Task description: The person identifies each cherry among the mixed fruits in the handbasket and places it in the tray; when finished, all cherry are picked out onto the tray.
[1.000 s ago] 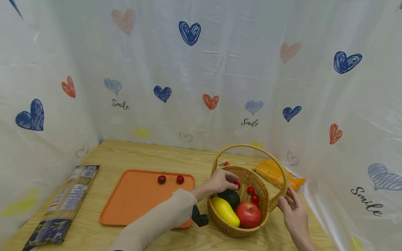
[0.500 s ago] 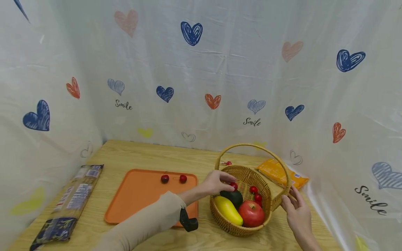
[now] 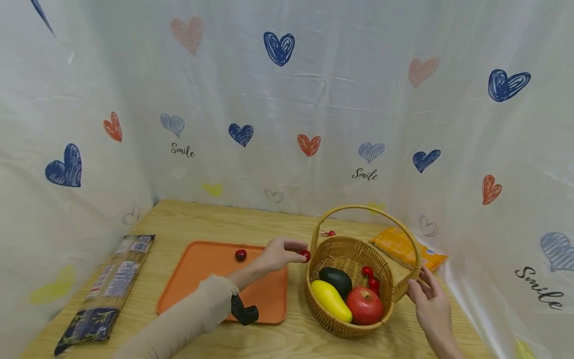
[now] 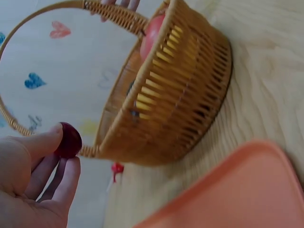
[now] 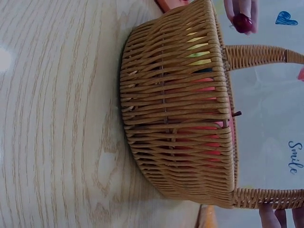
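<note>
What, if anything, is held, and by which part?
Left grip: a cherry, pinched by its sides. Right grip: the basket handle, near its lower right end.

I am looking down at a wood-grained table [image 3: 251,219], where an orange tray [image 3: 202,264] is lying flat. At nine o'clock from the tray, a long packet [image 3: 109,289] is stretching out; at three o'clock, a wicker basket [image 3: 326,321] is standing upright. Just beyond the basket, a small red stemmed piece [image 3: 331,233] is resting at eleven o'clock and an orange packet [image 3: 394,243] is lying at two.
</note>
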`<state>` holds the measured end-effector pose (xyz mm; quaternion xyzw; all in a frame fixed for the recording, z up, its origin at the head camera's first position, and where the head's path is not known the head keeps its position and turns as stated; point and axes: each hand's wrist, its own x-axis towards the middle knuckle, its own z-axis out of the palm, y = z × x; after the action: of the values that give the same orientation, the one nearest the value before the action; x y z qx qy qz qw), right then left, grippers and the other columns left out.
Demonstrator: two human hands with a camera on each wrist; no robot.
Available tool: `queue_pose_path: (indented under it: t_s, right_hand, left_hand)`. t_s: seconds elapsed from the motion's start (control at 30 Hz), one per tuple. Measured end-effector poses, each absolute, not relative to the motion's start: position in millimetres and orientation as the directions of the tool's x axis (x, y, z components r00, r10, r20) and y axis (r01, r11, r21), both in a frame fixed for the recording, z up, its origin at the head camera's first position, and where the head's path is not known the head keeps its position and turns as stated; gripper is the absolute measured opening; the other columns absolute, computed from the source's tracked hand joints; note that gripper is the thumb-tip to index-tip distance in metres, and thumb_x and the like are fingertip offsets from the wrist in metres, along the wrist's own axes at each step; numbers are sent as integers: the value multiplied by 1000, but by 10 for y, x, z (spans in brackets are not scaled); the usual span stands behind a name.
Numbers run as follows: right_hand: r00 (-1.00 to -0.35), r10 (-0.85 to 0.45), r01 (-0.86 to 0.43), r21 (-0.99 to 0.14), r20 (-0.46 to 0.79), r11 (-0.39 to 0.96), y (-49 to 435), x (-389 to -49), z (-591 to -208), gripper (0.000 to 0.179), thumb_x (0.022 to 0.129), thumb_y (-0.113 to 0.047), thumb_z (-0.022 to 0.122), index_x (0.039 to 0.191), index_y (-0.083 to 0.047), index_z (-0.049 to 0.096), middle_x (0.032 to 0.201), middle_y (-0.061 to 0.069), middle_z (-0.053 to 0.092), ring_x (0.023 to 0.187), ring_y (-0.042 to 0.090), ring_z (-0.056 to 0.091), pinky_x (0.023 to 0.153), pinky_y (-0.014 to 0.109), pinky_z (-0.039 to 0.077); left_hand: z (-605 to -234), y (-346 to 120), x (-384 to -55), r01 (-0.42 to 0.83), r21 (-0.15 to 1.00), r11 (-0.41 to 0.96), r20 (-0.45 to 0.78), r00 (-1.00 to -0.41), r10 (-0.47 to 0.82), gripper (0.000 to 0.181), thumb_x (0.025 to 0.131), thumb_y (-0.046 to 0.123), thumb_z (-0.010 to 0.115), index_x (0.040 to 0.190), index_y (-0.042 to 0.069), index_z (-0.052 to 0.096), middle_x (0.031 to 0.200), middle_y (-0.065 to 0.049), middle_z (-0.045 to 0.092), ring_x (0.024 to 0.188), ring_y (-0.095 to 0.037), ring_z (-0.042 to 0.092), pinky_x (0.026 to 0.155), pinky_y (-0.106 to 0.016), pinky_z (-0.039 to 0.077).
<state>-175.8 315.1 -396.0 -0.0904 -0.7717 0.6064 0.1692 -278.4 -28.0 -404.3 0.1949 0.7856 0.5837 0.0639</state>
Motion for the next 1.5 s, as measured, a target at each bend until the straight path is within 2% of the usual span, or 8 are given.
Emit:
queue_pose_path:
  t_s: [0.1,0.17,0.33,0.53,0.73,1.0,1.23,1.5]
  right_hand:
    - [-929,340,-68,-969,148,238,3157,-1752,-3961,65,97,-21,54,151,-6,21,123,-2,37,94,-18,48,76,11,48]
    - [-929,337,-77,-972,150,221,3159,-1748,-3965,65,97,-20,55,151,-5,21,121,-3,38,94,-17,49,76,12,48]
    - [-929,332,-97,-974,163,206,3160,-1742,-3972,65,97,-20,55,150,-4,22,119,-3,38,94,-17,50,76,12,48]
    - [-931,319,-109,-968,179,225,3152,-1759,-3960,64,97,-20,55,150,-5,22,120,-3,38,94,-18,50,76,11,48]
    - [-930,316,-124,-969,189,215,3169,-1758,-3967,65,97,-20,55,150,-4,22,119,-5,39,95,-17,50,76,11,48]
    - [-932,300,-149,-969,205,198,3176,-1760,-3982,64,97,-17,55,150,-2,22,117,-7,40,96,-17,50,76,11,48]
    - [-929,298,-171,-968,221,186,3179,-1764,-3988,63,96,-15,55,149,-2,24,115,-8,42,97,-15,51,76,11,48]
    - [-929,324,-115,-972,178,205,3175,-1775,-3983,65,96,-17,55,150,-3,21,122,-2,37,95,-17,49,76,11,47]
  left_hand:
    - [-4076,-426,-2818,219,948,231,129,-928,351,35,82,15,75,116,7,68,110,-6,67,101,-20,61,80,-31,52]
    - [-4096,-523,-2839,198,952,232,116,-939,324,34,82,14,75,115,7,68,109,-7,67,95,-20,62,73,-30,52]
    - [-4178,-794,-2900,130,964,232,78,-972,222,34,81,12,75,115,7,69,105,-8,68,89,-21,64,69,-36,54]
    - [-4272,-1212,-2937,105,961,255,87,-993,83,35,82,6,74,116,4,67,109,-12,67,99,-25,63,76,-39,53]
    - [-4365,-1647,-2965,99,937,334,91,-995,40,38,86,8,70,122,-2,62,117,-17,63,110,-32,57,89,-41,48]
    - [-4464,-2118,-2980,39,917,397,73,-995,-72,42,89,10,67,127,-5,57,122,-21,60,111,-36,55,92,-44,46]
    - [-4531,-2244,-2971,25,880,475,81,-992,-98,43,88,11,68,126,-6,57,119,-23,60,110,-38,56,94,-48,44]
    - [-4644,-2281,-2988,34,858,513,100,-990,-102,38,86,8,69,120,-8,61,113,-23,63,104,-37,59,93,-49,44]
